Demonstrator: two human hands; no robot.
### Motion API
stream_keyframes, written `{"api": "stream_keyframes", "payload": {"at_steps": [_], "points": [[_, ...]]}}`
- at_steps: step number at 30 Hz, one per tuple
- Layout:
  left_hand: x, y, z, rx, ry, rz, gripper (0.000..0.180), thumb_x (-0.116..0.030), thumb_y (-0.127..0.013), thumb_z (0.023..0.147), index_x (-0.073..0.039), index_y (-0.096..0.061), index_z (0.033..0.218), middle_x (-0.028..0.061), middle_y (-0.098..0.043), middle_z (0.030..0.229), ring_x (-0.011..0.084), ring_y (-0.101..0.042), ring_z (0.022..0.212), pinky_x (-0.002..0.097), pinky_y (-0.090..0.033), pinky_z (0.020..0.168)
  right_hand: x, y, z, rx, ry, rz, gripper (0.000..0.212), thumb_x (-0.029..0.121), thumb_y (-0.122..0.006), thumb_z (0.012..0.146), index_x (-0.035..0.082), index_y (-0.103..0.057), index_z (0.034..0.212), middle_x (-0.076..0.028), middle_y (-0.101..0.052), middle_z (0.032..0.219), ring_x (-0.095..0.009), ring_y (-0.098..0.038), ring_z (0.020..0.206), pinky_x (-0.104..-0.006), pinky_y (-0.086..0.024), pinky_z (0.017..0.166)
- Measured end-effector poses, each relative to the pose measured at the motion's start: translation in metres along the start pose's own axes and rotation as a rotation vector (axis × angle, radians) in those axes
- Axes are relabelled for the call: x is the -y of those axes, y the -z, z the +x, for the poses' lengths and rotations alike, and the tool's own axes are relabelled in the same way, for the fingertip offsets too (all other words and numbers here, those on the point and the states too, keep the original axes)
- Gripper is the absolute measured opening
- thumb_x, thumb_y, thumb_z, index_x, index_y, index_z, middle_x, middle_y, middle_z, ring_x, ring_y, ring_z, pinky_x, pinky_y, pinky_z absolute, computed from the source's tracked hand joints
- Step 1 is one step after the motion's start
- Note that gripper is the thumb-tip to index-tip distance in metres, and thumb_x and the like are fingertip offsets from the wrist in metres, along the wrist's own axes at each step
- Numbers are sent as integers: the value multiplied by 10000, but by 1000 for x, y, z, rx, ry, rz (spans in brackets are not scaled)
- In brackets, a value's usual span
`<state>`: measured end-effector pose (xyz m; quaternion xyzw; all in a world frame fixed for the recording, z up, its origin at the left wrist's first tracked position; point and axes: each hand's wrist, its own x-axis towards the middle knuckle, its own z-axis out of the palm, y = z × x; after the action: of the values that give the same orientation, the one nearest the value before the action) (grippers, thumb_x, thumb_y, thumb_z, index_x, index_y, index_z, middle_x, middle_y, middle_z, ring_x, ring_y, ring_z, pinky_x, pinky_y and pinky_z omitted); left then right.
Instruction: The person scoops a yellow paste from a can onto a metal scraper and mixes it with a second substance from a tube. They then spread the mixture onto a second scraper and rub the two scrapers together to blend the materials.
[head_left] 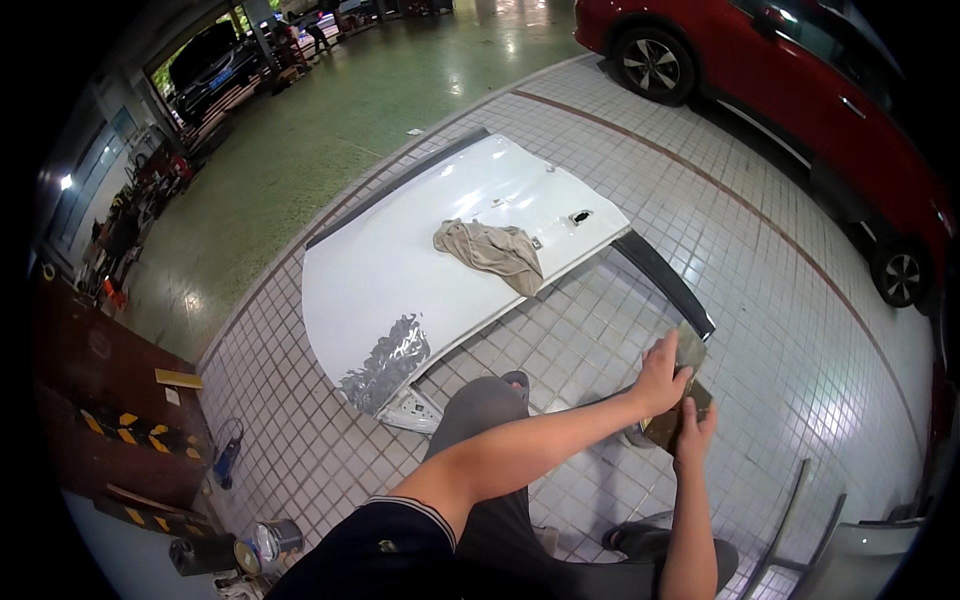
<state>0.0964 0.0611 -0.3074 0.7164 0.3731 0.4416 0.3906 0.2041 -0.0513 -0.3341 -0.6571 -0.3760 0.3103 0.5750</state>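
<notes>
Off to the right of a white car door panel (390,240), both my hands are close together. My left hand (657,380) is closed on a thin, flat greenish-grey piece (690,346). My right hand (694,432) grips a dark brown flat board (662,430) just below it; the two pieces overlap, and their exact kind is hard to tell. Behind the board a round container partly shows. On the panel lies a crumpled beige cloth (490,252). A patchy grey area (390,360) marks the panel's near left corner.
A red car (800,120) stands at the right on the tiled floor (560,340). A black trim piece (665,280) juts from the panel toward my hands. Tins (278,540) and a blue tool (228,460) are at lower left; metal rails (790,520) lie lower right.
</notes>
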Motion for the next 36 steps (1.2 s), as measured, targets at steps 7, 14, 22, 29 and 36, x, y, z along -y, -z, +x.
{"api": "stream_keyframes", "payload": {"at_steps": [7, 14, 22, 29, 36], "points": [[-20, -5, 12, 37, -26, -72, 711, -122, -683, 840, 58, -305, 1415, 306, -537, 1229, 477, -494, 1180, 538, -365, 1024, 12, 19, 11, 72, 65, 10, 395, 198, -634, 993, -9, -555, 1321, -109, -667, 1168, -192, -607, 1060, -347, -471, 956], [-8, 5, 7, 241, -174, 63, 665, -102, -678, 842, 40, -339, 1396, 283, -546, 1239, 480, -500, 1183, 532, -389, 1016, 16, 14, 0, 294, 11, -97, 366, 171, -563, 1025, -25, -528, 1332, -120, -632, 1257, -196, -577, 1148, -340, -442, 1013], [-29, 19, 6, 559, -144, 40, 524, -81, -664, 862, 4, -407, 1310, 282, -607, 1150, 470, -591, 1071, 498, -493, 901, -34, 11, -12, 321, -86, 32, 405, 161, -560, 1026, 1, -493, 1393, -94, -619, 1287, -176, -568, 1165, -329, -435, 1021], [-32, 0, 6, 266, 19, -85, 583, -105, -663, 871, 27, -355, 1348, 302, -611, 1129, 502, -578, 1059, 541, -467, 895, 11, 9, -2, -16, -181, 246, 527, 161, -648, 963, 4, -433, 1419, -93, -599, 1285, -180, -602, 1118, -317, -488, 949], [-37, -5, 5, 305, -31, 117, 600, -96, -657, 865, 38, -335, 1353, 298, -651, 1013, 516, -590, 1036, 563, -471, 889, 19, 18, 10, 47, -91, 85, 613, 158, -713, 908, -5, -426, 1424, -103, -614, 1281, -179, -619, 1098, -324, -499, 945]]}}
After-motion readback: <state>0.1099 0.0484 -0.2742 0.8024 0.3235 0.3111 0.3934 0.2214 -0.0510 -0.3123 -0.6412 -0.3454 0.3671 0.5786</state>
